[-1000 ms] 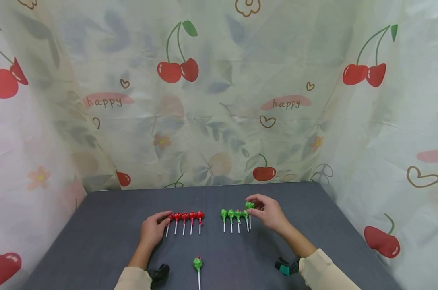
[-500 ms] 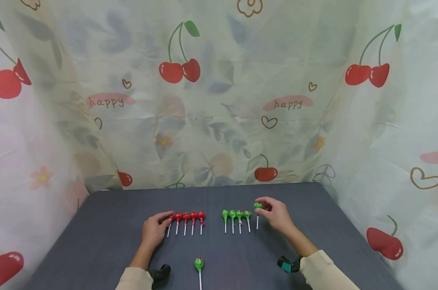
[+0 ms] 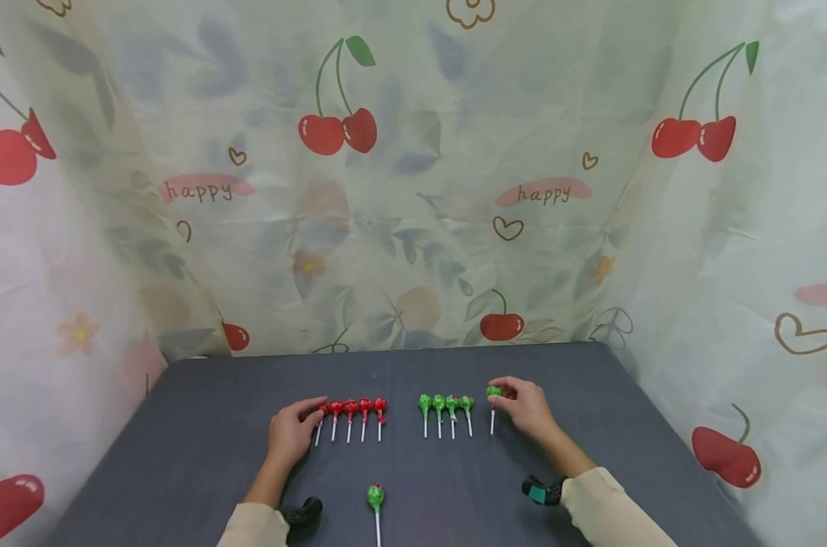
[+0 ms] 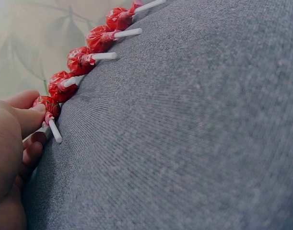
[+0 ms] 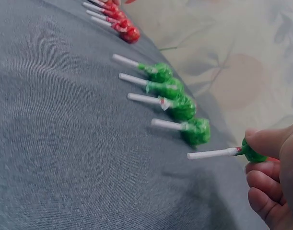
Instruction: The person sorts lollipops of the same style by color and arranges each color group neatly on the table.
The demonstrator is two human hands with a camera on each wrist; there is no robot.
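My right hand pinches the head of a green lollipop between thumb and fingers, its white stick pointing toward me. In the right wrist view a shadow lies on the cloth below it. To its left, a row of several green lollipops lies on the table, sticks toward me. My left hand pinches the head of the leftmost red lollipop, at the end of a row of several red lollipops. In the head view its fingers partly hide that lollipop.
A single green lollipop lies at the front middle of the dark grey table. Patterned curtains with cherries stand behind and at both sides. A black band with a camera is on the right wrist.
The right hand has moved right with its green lollipop, widening the gap to the green row, and then sunk slightly. The left hand keeps its place on the leftmost red lollipop.
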